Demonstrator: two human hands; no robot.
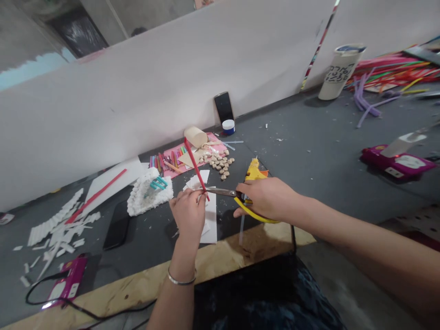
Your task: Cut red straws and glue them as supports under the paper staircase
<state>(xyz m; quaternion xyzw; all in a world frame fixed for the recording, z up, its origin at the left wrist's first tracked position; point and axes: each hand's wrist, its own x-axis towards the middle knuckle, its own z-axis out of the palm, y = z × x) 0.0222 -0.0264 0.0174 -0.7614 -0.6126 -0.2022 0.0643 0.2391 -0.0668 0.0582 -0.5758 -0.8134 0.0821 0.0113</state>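
Note:
My left hand [188, 211] pinches the lower end of a red straw [194, 166] that slants up and away from me. My right hand [266, 198] grips yellow-handled scissors [240, 201]; their metal blades point left and meet the straw near my left fingers. Both hands hover over white paper sheets [210, 215] on the grey floor. A silver bangle [181, 279] circles my left wrist.
A yellow glue gun [253, 170] lies behind my right hand. A white foam piece with teal straws [150, 192], wooden beads [220, 162], a pink tray of pens [172, 160], a phone [223, 107], paper scraps [55, 229], another red straw [96, 195], a plywood board [220, 261] and pink glue guns [398, 160] surround me.

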